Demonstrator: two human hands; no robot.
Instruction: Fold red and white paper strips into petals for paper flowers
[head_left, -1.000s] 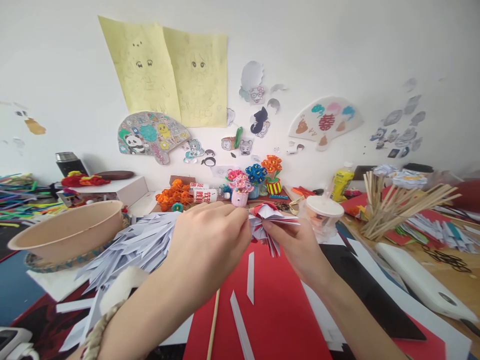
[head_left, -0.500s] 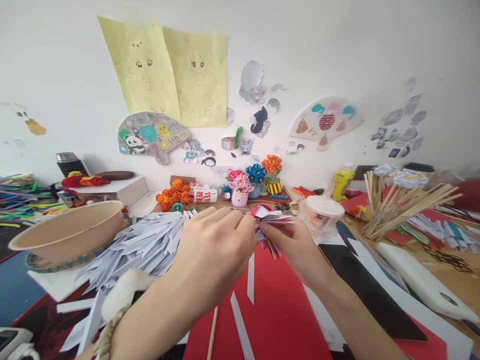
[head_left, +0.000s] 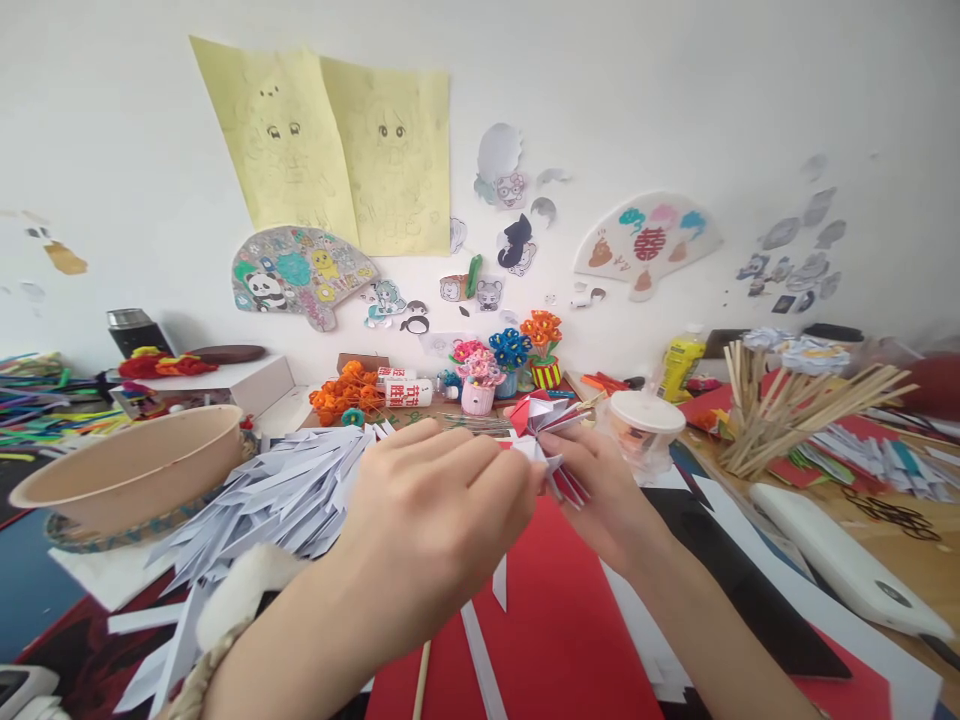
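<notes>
A folded red-and-white paper flower [head_left: 553, 432] is held above the red paper sheet [head_left: 555, 630]. My right hand [head_left: 611, 495] grips it from below with closed fingers. My left hand [head_left: 439, 505] reaches in from the left, its fingers pinched on the flower's white petals. Two loose white paper strips [head_left: 480, 655] lie on the red sheet under my hands, next to a thin wooden stick [head_left: 421, 682].
A heap of white paper strips [head_left: 277, 490] lies left of my hands, with a tan bowl [head_left: 127, 465] beyond it. A lidded plastic cup [head_left: 643, 425], a bundle of wooden sticks [head_left: 787, 405], a white case [head_left: 840, 560] and small flower pots [head_left: 495, 370] stand around.
Both hands and the paper flower have shifted a little to the right. The flower has turned in my grip, and my left hand now covers more of it.
</notes>
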